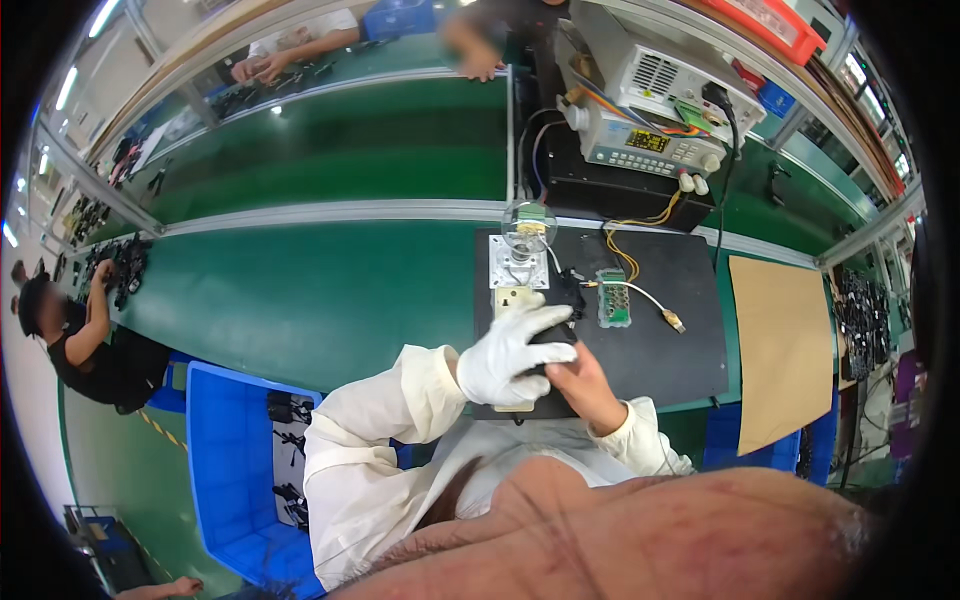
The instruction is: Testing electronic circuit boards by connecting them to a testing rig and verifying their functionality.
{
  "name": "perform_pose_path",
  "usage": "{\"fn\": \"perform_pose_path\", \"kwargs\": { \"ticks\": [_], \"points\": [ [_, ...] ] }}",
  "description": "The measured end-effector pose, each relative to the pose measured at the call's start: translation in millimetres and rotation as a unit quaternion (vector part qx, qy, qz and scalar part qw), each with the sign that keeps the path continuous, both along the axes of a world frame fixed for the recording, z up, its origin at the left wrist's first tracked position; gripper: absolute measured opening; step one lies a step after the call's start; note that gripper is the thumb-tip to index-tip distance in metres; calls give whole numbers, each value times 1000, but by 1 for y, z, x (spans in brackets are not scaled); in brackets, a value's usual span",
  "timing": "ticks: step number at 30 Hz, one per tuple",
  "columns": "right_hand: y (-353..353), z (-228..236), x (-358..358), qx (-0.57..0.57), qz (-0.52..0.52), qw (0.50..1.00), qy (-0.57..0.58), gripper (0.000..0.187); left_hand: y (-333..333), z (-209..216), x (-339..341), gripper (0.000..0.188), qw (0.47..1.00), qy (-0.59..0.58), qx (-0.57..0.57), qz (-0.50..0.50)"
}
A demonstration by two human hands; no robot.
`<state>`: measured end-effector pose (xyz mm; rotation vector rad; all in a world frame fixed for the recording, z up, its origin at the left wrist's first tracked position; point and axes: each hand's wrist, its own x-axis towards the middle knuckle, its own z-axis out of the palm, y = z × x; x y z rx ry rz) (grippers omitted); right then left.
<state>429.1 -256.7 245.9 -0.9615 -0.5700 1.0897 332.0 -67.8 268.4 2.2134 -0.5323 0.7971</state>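
Observation:
My left hand (pixel 510 358), in a white glove, curls its fingers over a small black boxy device (pixel 552 338). My bare right hand (pixel 588 386) grips the same device from the right, thumb against its near side. Much of the device is hidden under the fingers. Just beyond the hands is a cream socket block (pixel 508 298), joined to a metal fixture plate (pixel 516 258). A tangle of black cable (pixel 572 290) lies beside it. Right of that sits a green circuit board (pixel 614 300), with a white cable ending in a metal plug (pixel 673 319).
A black mat (pixel 680 362) covers the green bench. Measuring instruments (pixel 650 140) with wires stand at the back right. A brown cardboard sheet (pixel 780 350) lies at the right. A blue bin (pixel 232 440) with black parts stands at my left. Other people work at the far left and across the bench.

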Motion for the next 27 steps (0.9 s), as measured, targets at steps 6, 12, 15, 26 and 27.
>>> {"fn": "perform_pose_path", "kwargs": {
  "ticks": [6, 12, 15, 26, 27],
  "points": [
    [-55, 4, 36, 11, -173, 975, -137, 66, -1, -12, 4, 65, 999, -20, 44, 14],
    [-120, 15, 212, -85, -459, 848, -250, 39, 5, -15, 7, 58, 985, -59, -94, 134],
    [-152, 19, 333, -155, -397, 834, -351, 41, 8, -23, 17, 54, 977, -70, -107, 171],
    [-94, 0, 517, -568, -257, 431, -652, 71, 14, -48, 30, 36, 954, -79, -158, 243],
    [-91, -6, 525, -564, -258, 434, -654, 71, 14, -50, 33, 36, 954, -80, -142, 252]
  ]
}}
